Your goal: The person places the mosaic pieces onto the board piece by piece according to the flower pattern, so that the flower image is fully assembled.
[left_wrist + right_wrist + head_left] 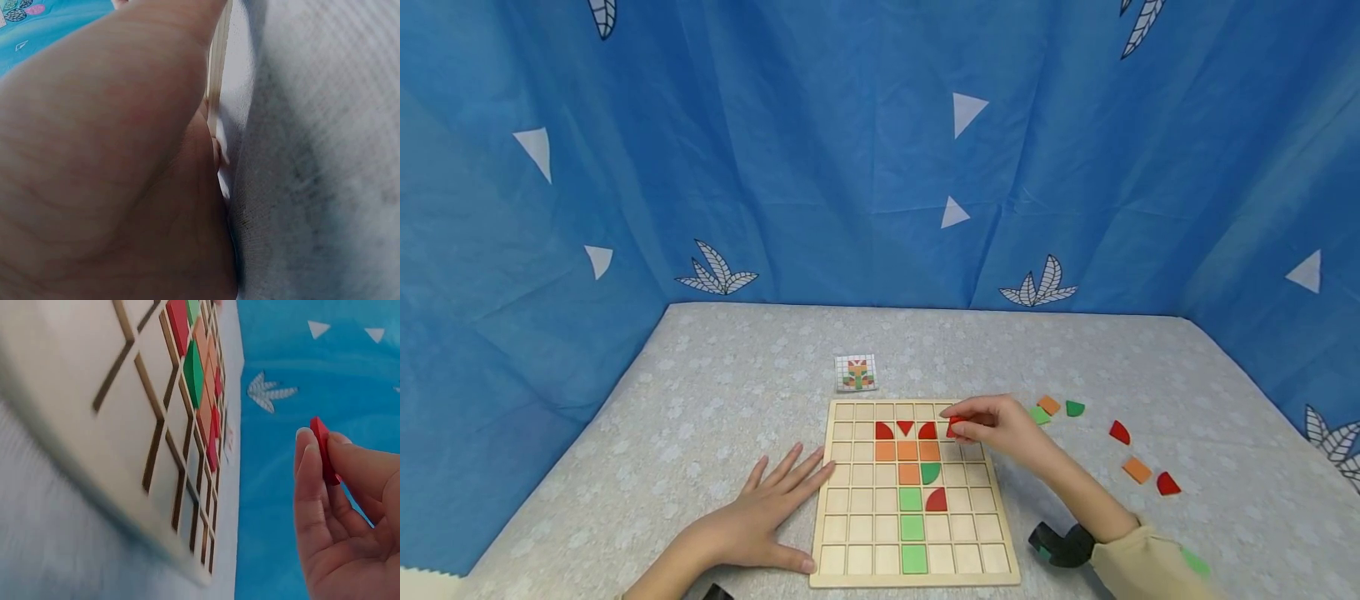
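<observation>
Card [855, 372] past the board [860, 501], orange pc [1137, 470] off R, red pc [324, 450] pinched in my R hand [992, 421], L hand [760, 521] splayed!

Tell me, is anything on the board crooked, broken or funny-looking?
Nothing looks broken or crooked on the board. It only looks lopsided: a dark green piece and a red piece sit just right of the middle column, while the matching squares on its left have no pieces.
</observation>
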Demonstrator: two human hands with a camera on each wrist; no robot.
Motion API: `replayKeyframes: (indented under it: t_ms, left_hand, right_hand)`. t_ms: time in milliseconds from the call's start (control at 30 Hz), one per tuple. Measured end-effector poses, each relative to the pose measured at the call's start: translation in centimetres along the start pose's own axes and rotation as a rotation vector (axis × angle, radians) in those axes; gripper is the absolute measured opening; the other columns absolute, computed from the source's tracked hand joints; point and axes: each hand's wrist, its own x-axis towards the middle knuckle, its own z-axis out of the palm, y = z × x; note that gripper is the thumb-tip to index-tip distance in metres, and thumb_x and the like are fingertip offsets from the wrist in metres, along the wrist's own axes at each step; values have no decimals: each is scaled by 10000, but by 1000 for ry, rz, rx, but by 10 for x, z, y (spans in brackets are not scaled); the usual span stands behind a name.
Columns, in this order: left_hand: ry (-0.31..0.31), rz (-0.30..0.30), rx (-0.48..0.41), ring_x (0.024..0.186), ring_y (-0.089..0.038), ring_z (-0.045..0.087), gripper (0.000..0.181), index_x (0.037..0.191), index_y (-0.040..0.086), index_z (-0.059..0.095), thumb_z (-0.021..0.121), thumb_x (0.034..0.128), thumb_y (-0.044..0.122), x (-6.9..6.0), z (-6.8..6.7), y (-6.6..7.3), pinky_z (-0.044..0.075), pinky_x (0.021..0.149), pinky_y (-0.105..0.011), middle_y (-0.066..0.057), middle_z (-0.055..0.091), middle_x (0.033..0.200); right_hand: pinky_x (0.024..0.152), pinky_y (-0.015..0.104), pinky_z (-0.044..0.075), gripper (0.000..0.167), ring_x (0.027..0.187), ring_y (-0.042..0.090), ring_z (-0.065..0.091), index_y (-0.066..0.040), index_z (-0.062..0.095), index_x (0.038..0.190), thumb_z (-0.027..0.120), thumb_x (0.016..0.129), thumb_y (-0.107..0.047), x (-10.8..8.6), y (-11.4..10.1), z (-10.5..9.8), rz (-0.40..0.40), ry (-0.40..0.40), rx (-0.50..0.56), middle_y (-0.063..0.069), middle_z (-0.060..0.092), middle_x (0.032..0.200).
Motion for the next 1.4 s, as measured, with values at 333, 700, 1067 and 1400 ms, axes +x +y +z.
replayKeyframes:
  t_ms: [333,700,1067,1400]
  left_hand:
    - [-2,-7,9,1383,-350,-63,1032,1515,171,173,621,727,665,0,0,0,-86,960,-681,-72,54,1555]
    - [-4,-11,11,1384,-348,-59,1028,1513,182,185,623,721,668,0,-1,1,-86,959,-680,-68,63,1555]
    - [4,-7,20,1383,-354,-53,1028,1514,178,182,622,724,667,0,0,1,-76,956,-689,-74,63,1554]
    - [-6,-18,24,1384,-343,-59,1030,1515,186,178,614,722,679,0,0,0,-79,961,-682,-63,57,1555]
  right_hand:
    - [652,272,496,221,784,163,558,14,673,1112,560,922,7,14,-6,22,-147,-188,-49,121,643,995]
    - [624,330,536,178,704,182,632,-14,693,1039,640,870,6,21,-13,47,-60,-277,-24,23,681,892]
    - [565,268,524,99,619,138,635,-93,673,869,705,819,-13,26,-10,67,-73,-303,-31,-19,656,704]
    - [583,243,518,87,641,99,622,-70,709,900,674,844,-13,25,-12,74,-70,-321,-66,-57,661,740]
